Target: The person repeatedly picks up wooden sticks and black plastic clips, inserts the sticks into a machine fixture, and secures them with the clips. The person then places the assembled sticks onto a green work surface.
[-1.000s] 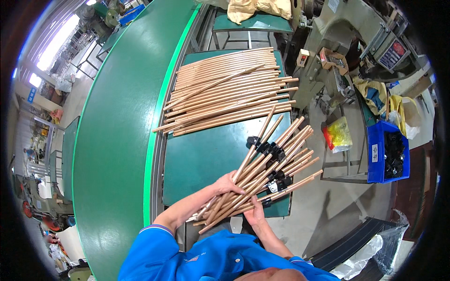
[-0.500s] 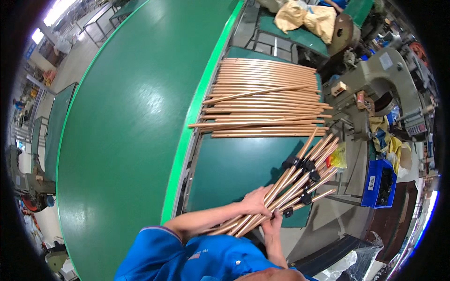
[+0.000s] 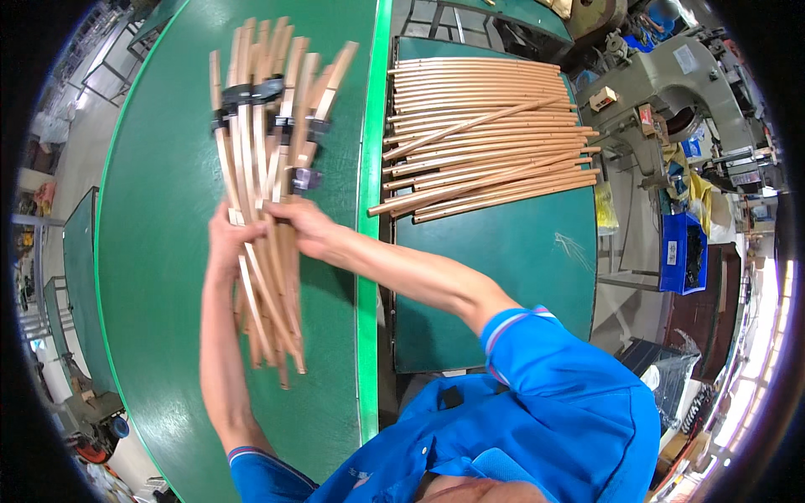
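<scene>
A: At left, what do we hold over the green conveyor belt (image 3: pixel 159 251)?

B: Our left hand (image 3: pixel 225 243) and right hand (image 3: pixel 295 228) both clamp a fanned bundle of copper tubes (image 3: pixel 264 180), thin, smooth, each with a black fitting near the top.

A: And at right?

B: A large pile of bare copper tubes (image 3: pixel 486 134) lies on the green worktable (image 3: pixel 503 277); most seemingly remain unhandled.
</scene>
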The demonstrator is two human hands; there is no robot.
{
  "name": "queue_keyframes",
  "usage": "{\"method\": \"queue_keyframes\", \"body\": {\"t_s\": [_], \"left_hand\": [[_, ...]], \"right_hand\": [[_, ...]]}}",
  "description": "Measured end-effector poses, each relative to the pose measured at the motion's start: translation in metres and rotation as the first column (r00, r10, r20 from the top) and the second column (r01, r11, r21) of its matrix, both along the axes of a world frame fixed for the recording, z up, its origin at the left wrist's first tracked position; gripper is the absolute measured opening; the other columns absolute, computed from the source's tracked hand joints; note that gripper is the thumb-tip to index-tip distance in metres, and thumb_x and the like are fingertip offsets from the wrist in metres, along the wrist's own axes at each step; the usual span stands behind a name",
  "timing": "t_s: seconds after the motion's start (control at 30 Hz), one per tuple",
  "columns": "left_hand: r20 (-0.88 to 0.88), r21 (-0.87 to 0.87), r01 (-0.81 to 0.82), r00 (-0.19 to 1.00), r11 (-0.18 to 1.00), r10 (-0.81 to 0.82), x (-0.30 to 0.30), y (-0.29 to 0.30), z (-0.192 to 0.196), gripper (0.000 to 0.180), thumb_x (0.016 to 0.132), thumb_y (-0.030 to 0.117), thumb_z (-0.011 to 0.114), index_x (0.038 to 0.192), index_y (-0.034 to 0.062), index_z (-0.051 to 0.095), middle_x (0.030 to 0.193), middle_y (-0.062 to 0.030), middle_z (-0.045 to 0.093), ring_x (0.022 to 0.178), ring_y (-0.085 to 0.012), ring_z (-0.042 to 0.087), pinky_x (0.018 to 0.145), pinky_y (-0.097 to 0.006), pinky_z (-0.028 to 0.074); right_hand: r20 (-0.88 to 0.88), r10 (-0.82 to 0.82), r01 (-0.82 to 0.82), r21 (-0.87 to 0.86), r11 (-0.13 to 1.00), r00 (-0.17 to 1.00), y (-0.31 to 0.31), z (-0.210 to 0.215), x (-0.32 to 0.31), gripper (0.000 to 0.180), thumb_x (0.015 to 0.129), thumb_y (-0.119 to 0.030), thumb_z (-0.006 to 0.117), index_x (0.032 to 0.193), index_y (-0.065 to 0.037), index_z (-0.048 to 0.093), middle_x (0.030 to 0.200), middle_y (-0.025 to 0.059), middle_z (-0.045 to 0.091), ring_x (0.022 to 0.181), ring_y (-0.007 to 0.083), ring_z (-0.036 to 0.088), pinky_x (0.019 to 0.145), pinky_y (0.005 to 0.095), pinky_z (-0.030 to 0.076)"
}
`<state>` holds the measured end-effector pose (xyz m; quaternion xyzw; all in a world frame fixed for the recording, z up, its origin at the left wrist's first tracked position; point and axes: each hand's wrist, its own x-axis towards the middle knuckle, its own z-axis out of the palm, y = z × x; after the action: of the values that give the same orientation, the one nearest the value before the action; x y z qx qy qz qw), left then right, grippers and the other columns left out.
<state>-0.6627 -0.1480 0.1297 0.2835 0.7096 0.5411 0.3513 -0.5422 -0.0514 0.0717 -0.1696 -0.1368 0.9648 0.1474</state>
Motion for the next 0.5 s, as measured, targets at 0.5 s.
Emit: {"method": "queue_keyframes", "body": {"t_s": [0.5], "left_hand": [[-0.474,-0.796,-0.113,0.727,0.595,-0.496,-0.164,0.014,-0.014,0.039,0.079,0.015,0.07,0.114,0.0014,0.061,0.102,-0.0148,0.068,0.093,-0.0285,0.065,0.083,-0.04,0.05]], "right_hand": [[0.728,-0.107,-0.708,0.684,0.175,0.677,0.03,-0.042,-0.114,0.071,0.088,-0.064,0.046,0.094,0.002,0.071,0.099,0.0212,0.069,0.096,0.031,0.067,0.084,0.0412,0.051]]}}
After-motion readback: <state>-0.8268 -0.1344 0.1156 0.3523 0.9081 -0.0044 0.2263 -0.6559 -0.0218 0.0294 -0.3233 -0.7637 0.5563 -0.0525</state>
